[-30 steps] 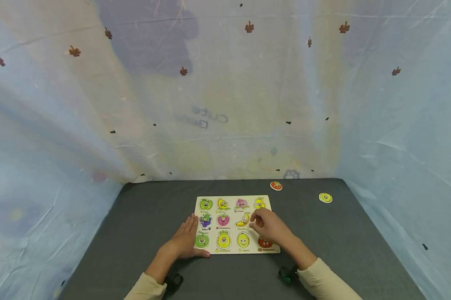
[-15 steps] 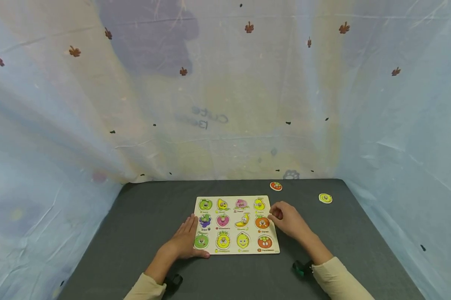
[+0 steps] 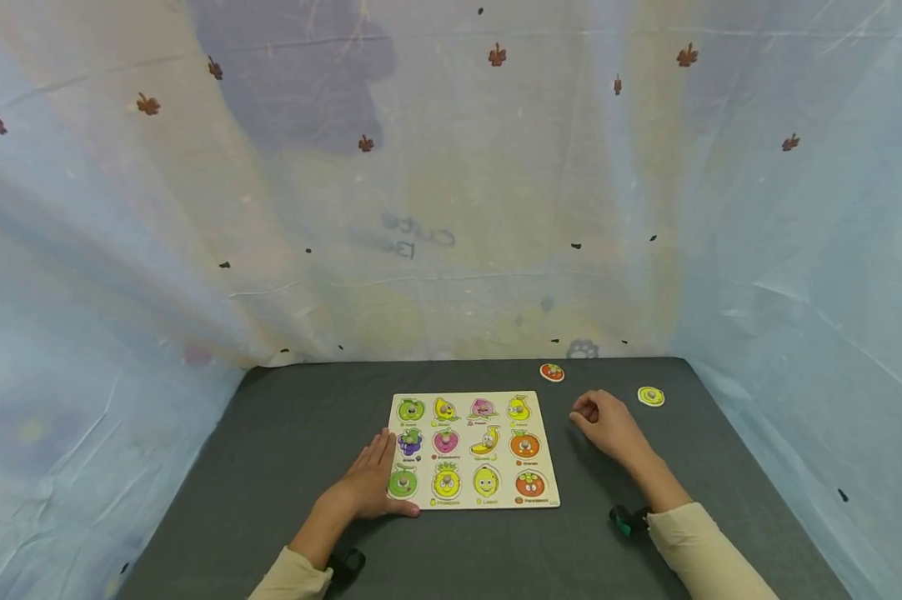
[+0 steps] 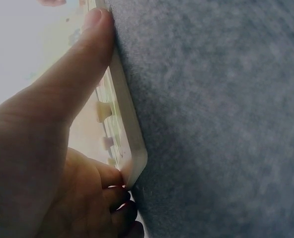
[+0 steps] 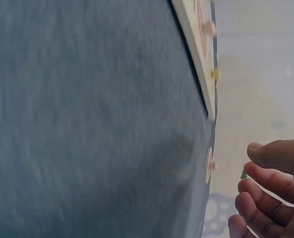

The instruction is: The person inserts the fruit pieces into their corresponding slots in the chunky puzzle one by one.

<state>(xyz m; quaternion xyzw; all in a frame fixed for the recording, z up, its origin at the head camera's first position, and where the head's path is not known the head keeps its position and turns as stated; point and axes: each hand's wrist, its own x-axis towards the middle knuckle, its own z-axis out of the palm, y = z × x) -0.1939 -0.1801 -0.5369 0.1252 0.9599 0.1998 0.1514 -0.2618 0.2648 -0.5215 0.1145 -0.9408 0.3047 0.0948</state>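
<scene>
A cream wooden peg puzzle board (image 3: 466, 462) with several printed fruits lies on the dark table. My left hand (image 3: 361, 477) rests at its front left corner, straight fingers along the left side and thumb on the front edge. In the left wrist view, the thumb (image 4: 85, 62) presses the board's rim. My right hand (image 3: 607, 423) hovers off the board's right side. Its fingers are loosely bent with nothing between them, and the right wrist view shows the thumb apart from the fingertips. Behind it lie a red round knobbed piece (image 3: 552, 372) and a yellow round knobbed piece (image 3: 651, 397).
The dark table (image 3: 286, 442) ends at a pale printed curtain (image 3: 451, 208) that hangs behind it and along both sides. Black straps (image 3: 629, 521) sit at both wrists, by the light sleeves (image 3: 706, 550).
My right hand has moved from over the board's right column out to the right, uncovering the orange and the persimmon. The left hand and the two loose pieces have stayed in place.
</scene>
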